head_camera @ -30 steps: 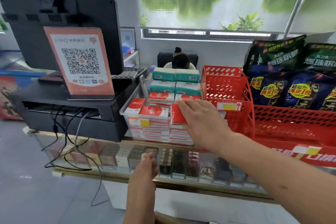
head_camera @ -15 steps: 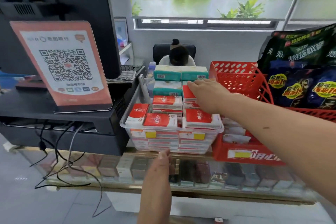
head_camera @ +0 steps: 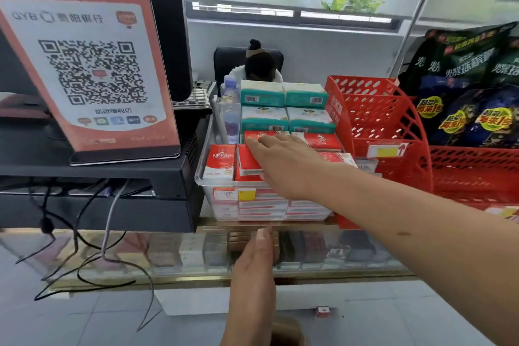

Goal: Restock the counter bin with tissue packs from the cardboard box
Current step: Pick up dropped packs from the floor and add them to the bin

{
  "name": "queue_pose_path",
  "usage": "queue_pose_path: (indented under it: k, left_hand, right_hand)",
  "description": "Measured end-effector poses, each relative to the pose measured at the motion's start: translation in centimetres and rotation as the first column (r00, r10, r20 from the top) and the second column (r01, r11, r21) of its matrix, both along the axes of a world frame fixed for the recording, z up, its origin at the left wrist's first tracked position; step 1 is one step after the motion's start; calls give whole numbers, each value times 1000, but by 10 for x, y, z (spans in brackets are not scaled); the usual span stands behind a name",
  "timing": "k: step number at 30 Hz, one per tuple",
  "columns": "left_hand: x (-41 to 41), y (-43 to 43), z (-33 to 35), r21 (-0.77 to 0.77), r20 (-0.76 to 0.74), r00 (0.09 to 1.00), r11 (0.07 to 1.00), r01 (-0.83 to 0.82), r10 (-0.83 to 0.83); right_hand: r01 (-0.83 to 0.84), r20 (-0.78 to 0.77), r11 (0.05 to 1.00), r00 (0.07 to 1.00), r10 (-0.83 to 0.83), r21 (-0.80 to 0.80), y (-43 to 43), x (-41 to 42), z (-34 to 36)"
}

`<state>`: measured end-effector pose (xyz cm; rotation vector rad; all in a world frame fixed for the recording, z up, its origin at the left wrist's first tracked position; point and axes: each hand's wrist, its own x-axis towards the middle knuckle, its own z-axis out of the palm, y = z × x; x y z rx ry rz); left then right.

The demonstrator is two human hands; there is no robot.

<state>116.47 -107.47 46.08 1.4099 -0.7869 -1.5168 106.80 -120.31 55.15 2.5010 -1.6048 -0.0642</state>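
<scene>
Reaching from the right, right hand [head_camera: 283, 166] laid flat over red-and-white tissue packs [head_camera: 247, 160] heaped in the clear counter bin [head_camera: 224, 199], fingers spread and pressing rather than clamped on any one pack, probably to level the top layer and keep it from sliding; left hand [head_camera: 254, 267] held low at the near edge of the glass table [head_camera: 168, 275], fingers straight and together, empty; teal packs [head_camera: 283, 105] stacked at the far end of the bin; bin near full; cardboard box not clearly seen.

Right hand [head_camera: 283, 166] covers the red tissue packs [head_camera: 248, 161] near the bin's [head_camera: 206, 185] front rim. Grip unclear. Cardboard box [head_camera: 286, 330] cut off at bottom edge.
</scene>
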Motion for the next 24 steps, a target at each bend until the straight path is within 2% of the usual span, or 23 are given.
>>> queue_pose_path:
  k: [5, 11, 14, 21, 24]
  left_hand:
    - [5, 4, 0, -10, 20, 999, 1000, 29, -29]
    - [6, 10, 0, -19, 22, 999, 999, 46, -46]
    - [3, 8, -4, -1, -2, 999, 999, 41, -41]
    - [-4, 9, -18, 41, -20, 999, 998, 37, -36]
    - [-16, 6, -23, 83, -10, 1000, 996, 25, -24]
  right_hand:
    - [63, 44, 998, 997, -64, 27, 6, -4, -3]
    - [-60, 88, 997, 995, 55, 47, 22, 22, -9]
    - [-25, 48, 996, 999, 21, 80, 22, 29, -15]
    - [20, 46, 999, 999, -22, 45, 29, 20, -21]
    - [-13, 108, 1000, 994, 11, 11, 39, 18, -19]
